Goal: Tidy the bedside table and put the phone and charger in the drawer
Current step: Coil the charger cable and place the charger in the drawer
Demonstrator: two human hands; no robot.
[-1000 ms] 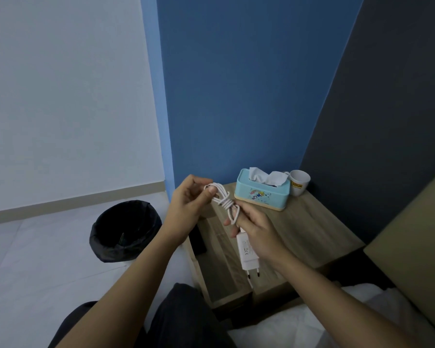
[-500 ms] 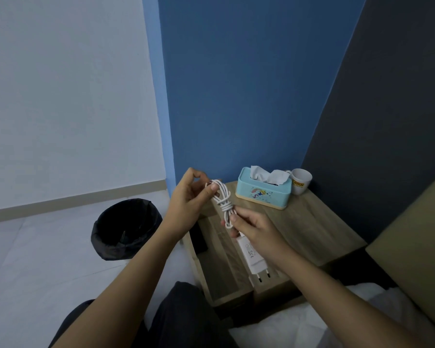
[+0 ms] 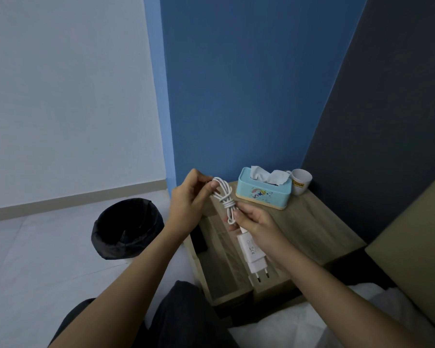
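I hold a white charger above the open drawer (image 3: 221, 280) of the wooden bedside table (image 3: 317, 229). Its cable (image 3: 225, 198) is wound into a bundle. My left hand (image 3: 189, 202) pinches the bundle's top loop. My right hand (image 3: 259, 229) grips the bundle's lower end, and the white plug block (image 3: 251, 254) hangs below it with its two pins pointing down. A dark flat object, perhaps the phone (image 3: 201, 241), lies at the drawer's left side, mostly hidden by my left forearm.
A light blue tissue box (image 3: 264, 194) and a white cup (image 3: 300, 182) stand at the back of the table top. A black bin (image 3: 126, 228) sits on the floor to the left. A tan headboard (image 3: 417, 242) and white bedding (image 3: 299, 325) are on the right.
Both hands have stayed on the bundle; the plug block has swung slightly and hangs a little lower. The view has shifted a bit.
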